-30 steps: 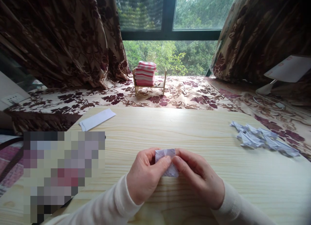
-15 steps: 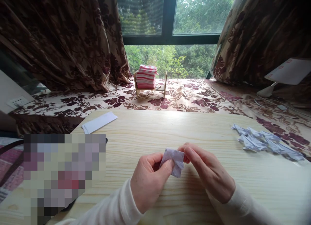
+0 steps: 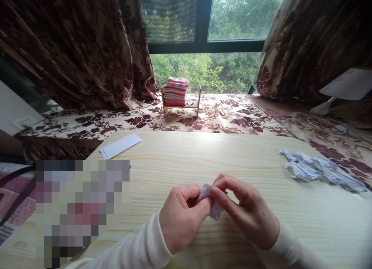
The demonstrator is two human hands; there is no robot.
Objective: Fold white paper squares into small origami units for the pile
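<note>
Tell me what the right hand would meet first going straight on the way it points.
Most likely the folded paper, which the right hand seems to touch; the left hand, holding it, comes next. Depth at the fingertips is unclear.

Wood-grained table (image 3: 162, 156) carries a white strip (image 3: 121, 146), folded papers (image 3: 303, 171) (clustered)

Materials and surface finish
Piece (image 3: 216, 212): matt paper, creased.
Table (image 3: 162, 156): wood-grained, smooth, slight sheen.
Curtains (image 3: 87, 48): cloth, soft sheen.
</note>
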